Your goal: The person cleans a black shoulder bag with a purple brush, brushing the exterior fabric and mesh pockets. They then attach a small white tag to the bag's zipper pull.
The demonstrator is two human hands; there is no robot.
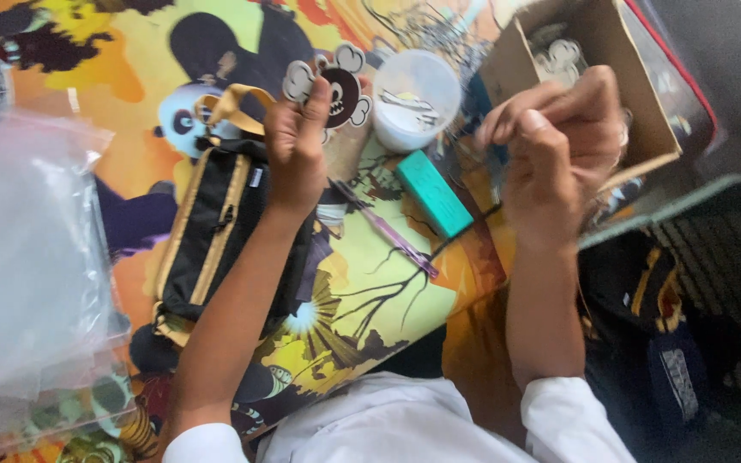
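Note:
My left hand (296, 146) is raised over a black pouch with tan trim (216, 231), and its fingers pinch a flat cartoon-character charm (340, 86) with round white ears. My right hand (555, 141) is closed in front of an open cardboard box (636, 77), its fingers pinched on something thin that I cannot make out. Between the hands lie a teal rectangular block (435, 194) and a thin purple tool (392, 233) on the colourful printed mat (362, 300).
A white round tub (416, 99) with small parts stands behind the charm. Clear plastic bags (27, 257) are piled at the left. A dark bag (671, 343) lies on the floor at the right, below the table edge.

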